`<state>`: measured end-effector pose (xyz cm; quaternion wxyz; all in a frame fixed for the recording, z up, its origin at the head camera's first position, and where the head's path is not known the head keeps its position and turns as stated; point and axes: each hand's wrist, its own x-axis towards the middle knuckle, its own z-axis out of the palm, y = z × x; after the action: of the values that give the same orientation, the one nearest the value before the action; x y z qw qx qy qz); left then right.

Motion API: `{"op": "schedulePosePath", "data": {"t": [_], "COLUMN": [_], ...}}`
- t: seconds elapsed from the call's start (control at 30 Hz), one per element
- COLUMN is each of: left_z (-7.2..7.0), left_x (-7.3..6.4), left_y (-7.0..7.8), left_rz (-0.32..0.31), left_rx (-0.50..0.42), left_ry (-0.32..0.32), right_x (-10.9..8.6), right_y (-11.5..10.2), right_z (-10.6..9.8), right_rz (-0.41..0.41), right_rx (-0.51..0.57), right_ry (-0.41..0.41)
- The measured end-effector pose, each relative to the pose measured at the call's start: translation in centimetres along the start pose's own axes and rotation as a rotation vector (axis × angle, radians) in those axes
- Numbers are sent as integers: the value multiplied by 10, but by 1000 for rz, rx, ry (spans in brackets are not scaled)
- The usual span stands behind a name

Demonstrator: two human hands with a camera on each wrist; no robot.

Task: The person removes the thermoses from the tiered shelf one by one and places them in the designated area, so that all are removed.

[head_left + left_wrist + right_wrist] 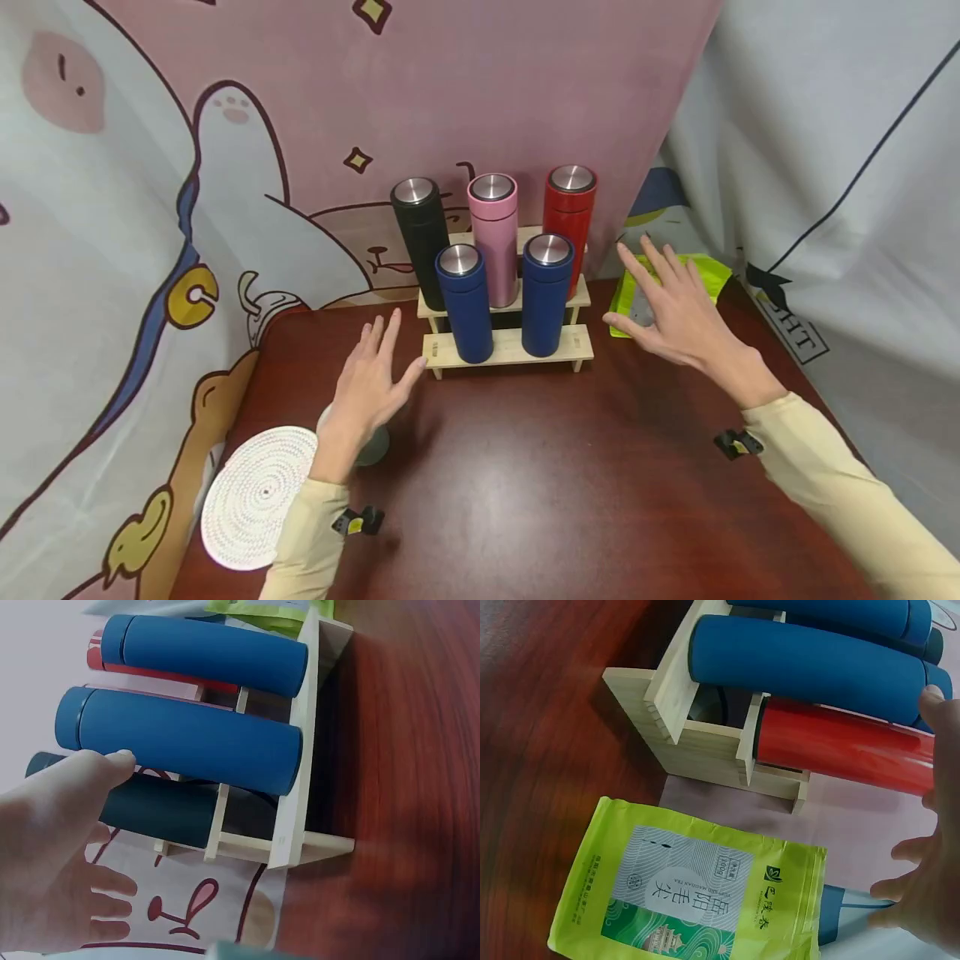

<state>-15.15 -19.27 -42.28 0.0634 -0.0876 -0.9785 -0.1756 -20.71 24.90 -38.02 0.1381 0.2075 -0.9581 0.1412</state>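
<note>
The table (525, 475) is coloured dark red-brown, streaked with grain. Near its back edge, pale wood is seen in the stand (507, 343). Deep blue is shared by the left front flask (467, 312) and right front flask (546, 304); behind are seen a black flask (422, 246), pink flask (495, 242) and red flask (568, 212), all topped in silver. At the back right corner, the lime-green bag (694, 889) is marked with a wavy-lined grey panel. By the left edge, the white mat (255, 500) is ringed and faintly speckled. The pink-and-white backdrop (540, 92) is patterned with dark-outlined cartoon animals.

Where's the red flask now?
In the head view, the red flask stands on the wooden rack, right of the pink flask and behind the right blue flask.
</note>
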Motion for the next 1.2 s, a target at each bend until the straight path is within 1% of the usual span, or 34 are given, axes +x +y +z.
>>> {"op": "schedulePosePath", "data": {"t": [0.2,0.37,0.43,0.57,0.7,0.87,1.0,1.1,1.2], "left_z": [12,20,23,29,35,47,61,72,81], "left_x": [2,9,13,21,28,34,38,40,41], "left_y": [3,7,9,11,13,10,8,8,7], "left_rz": [-78,-156,-184,-237,-277,-328,-362,-384,-399], "left_rx": [-78,-162,-189,-237,-290,-375,-431,-443,-435], "left_ry": [-16,-58,-64,-47,-29,-26,-20,-21,-26], "right_x": [9,18,22,34,48,67,78,88,96], "right_y": [3,3,3,1,-3,-12,-19,-26,-32], "right_z": [-6,-14,-17,-20,-19,-14,-14,-15,-14], "right_rz": [17,44,56,72,81,72,78,92,113], "right_rx": [65,141,171,235,321,393,427,457,485], "right_ry": [61,114,136,183,246,316,335,329,314]}}
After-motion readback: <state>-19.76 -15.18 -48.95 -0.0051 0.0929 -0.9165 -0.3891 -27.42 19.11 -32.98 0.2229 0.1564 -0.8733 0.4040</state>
